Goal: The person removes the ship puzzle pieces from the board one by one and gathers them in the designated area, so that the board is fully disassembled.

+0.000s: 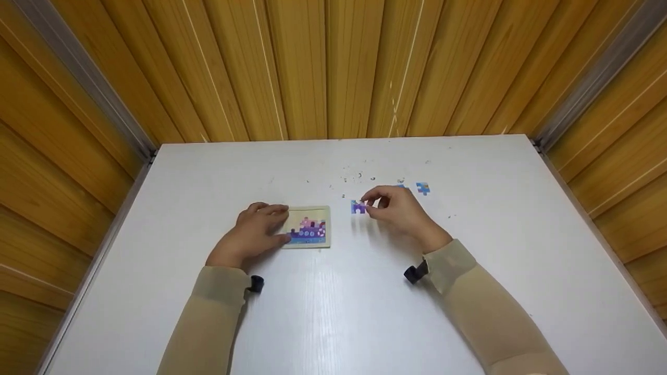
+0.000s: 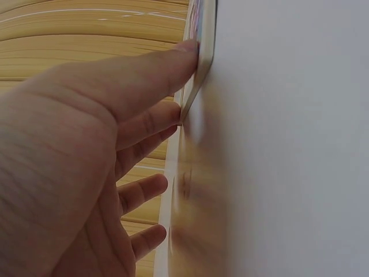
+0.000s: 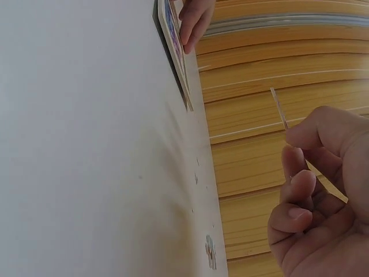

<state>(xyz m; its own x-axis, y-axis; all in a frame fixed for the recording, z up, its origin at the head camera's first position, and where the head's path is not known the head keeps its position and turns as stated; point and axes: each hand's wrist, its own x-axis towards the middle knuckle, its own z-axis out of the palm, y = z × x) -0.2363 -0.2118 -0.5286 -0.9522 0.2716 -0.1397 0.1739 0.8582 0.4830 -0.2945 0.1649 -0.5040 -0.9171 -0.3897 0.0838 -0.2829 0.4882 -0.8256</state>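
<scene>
A small wooden puzzle tray [image 1: 308, 211] lies on the white table, with a purple and pink ship picture [image 1: 307, 233] in its lower part. My left hand [image 1: 256, 229] rests at the tray's left side, thumb on its surface and the other fingers extended toward the upper left. The left wrist view shows the thumb tip [image 2: 187, 46] against the tray's edge. Between right thumb and forefinger, my right hand [image 1: 400, 212] pinches a purple and blue puzzle piece [image 1: 357, 207] above the table, right of the tray. Edge-on, that piece [image 3: 278, 108] looks thin.
A blue puzzle piece [image 1: 423, 188] lies on the table beyond my right hand, and another blue piece [image 1: 400, 186] is partly hidden behind that hand. Several tiny dark crumbs [image 1: 359, 176] are scattered behind the tray. Yellow slatted panels [image 1: 328, 73] stand past the table's back edge.
</scene>
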